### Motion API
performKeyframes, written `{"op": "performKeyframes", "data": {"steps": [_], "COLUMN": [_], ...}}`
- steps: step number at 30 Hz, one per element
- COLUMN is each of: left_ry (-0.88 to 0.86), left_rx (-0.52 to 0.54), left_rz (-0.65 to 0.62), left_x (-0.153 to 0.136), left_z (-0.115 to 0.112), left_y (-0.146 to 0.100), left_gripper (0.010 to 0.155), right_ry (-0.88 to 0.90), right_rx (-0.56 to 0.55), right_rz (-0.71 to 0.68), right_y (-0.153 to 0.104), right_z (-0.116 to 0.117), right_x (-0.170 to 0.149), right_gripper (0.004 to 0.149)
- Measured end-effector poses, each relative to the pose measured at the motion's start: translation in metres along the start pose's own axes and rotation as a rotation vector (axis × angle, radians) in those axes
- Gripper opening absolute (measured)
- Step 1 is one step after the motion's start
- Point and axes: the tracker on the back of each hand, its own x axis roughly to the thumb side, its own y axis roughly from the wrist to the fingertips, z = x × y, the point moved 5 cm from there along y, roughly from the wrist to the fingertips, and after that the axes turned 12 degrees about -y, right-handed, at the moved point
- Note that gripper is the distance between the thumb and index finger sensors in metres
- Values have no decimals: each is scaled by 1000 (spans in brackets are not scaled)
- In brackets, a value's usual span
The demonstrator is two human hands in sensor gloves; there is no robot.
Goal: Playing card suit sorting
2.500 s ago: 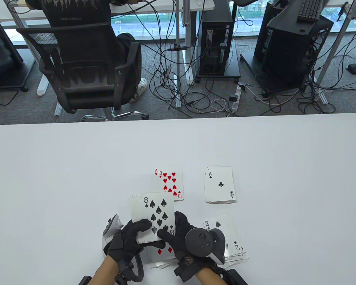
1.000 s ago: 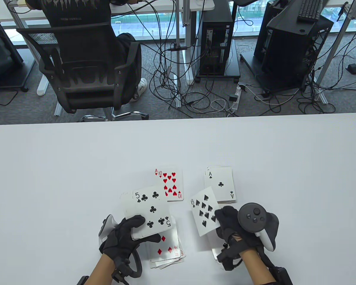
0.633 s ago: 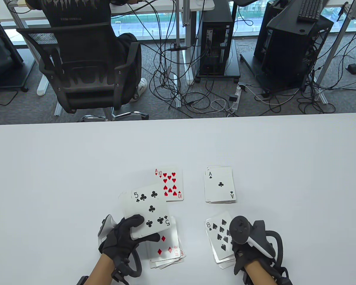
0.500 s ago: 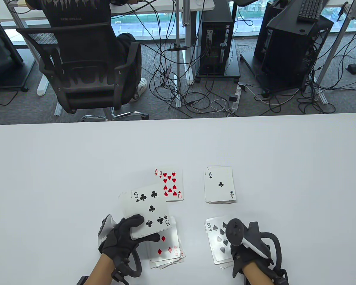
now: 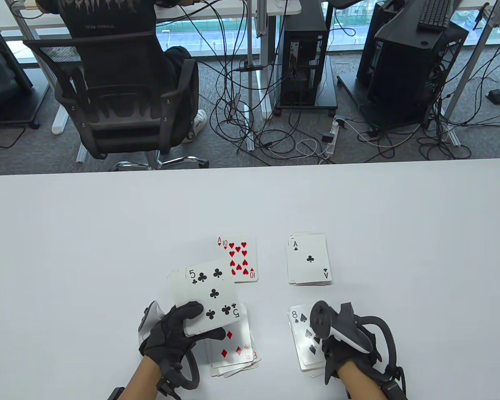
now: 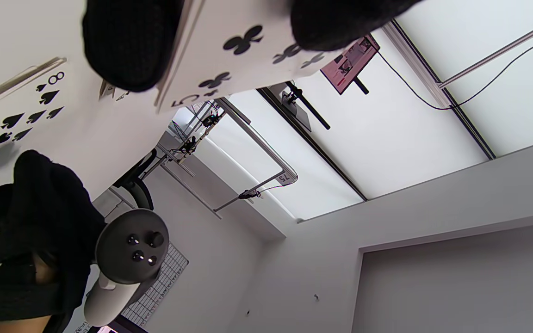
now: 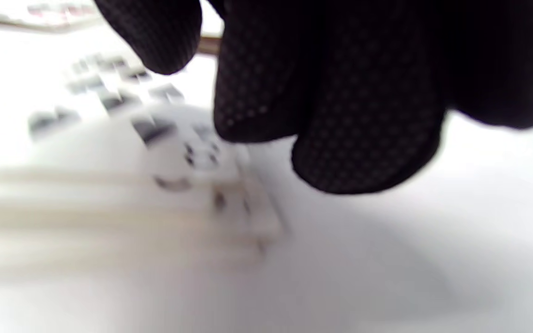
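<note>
The deck (image 5: 206,298), five of clubs on top, sits gripped in the left hand (image 5: 173,335) above the tabletop (image 5: 66,250); the right hand (image 5: 346,346) rests over the eight of spades (image 5: 302,333) on its pile; whether those fingers pinch it, I cannot tell.

- Four piles of cards lie on one white table (image 5: 87,233): hearts pile (image 5: 241,258), clubs pile (image 5: 309,259), diamonds pile (image 5: 233,352), spades pile (image 5: 302,339).
- One stack of cards (image 5: 208,298) is held up.
- Two gloved hands: left hand (image 5: 173,335), right hand (image 5: 346,348).
</note>
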Motion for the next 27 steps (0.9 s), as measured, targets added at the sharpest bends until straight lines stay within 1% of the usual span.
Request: {"op": "performKeyframes", "data": {"steps": [2, 5, 7, 10, 12, 14, 17, 19, 20, 21, 23, 24, 27], "left_ry": [0, -2, 0, 7, 8, 11, 14, 17, 20, 20, 20, 23, 19], "left_rx": [-2, -5, -8, -14, -17, -15, -15, -16, -16, -17, -19, -18, -22], "left_rz": [3, 10, 15, 19, 18, 19, 20, 20, 20, 20, 22, 24, 26], "left_x": [-1, -2, -3, -4, -4, -4, -5, -5, -5, -5, -5, -6, -7], "left_z": [0, -1, -1, -2, -2, -1, -2, -2, -2, -2, -2, -2, -2], "left_y": [0, 0, 0, 1, 1, 1, 2, 2, 2, 2, 2, 2, 3], "left_gripper": [53, 53, 53, 53, 53, 53, 53, 53, 53, 53, 53, 53, 53], "right_ry": [85, 271, 415, 546, 607, 666, 752, 758, 721, 707, 656, 651, 708], "right_rx": [-90, -245, -362, -472, -494, -484, -467, -465, -487, -500, -573, -591, -613], "right_rz": [-39, -115, -192, -303, -348, -396, -445, -454, -447, -441, -405, -401, -384], "right_y": [-1, -5, -8, -11, -11, -10, -8, -8, -9, -10, -13, -14, -14], "right_z": [-19, -45, -63, -77, -80, -80, -76, -74, -73, -73, -74, -75, -74], "right_x": [7, 23, 41, 67, 84, 100, 118, 127, 130, 130, 128, 128, 125], "right_gripper": [55, 56, 57, 59, 61, 63, 71, 77, 78, 78, 75, 73, 67]}}
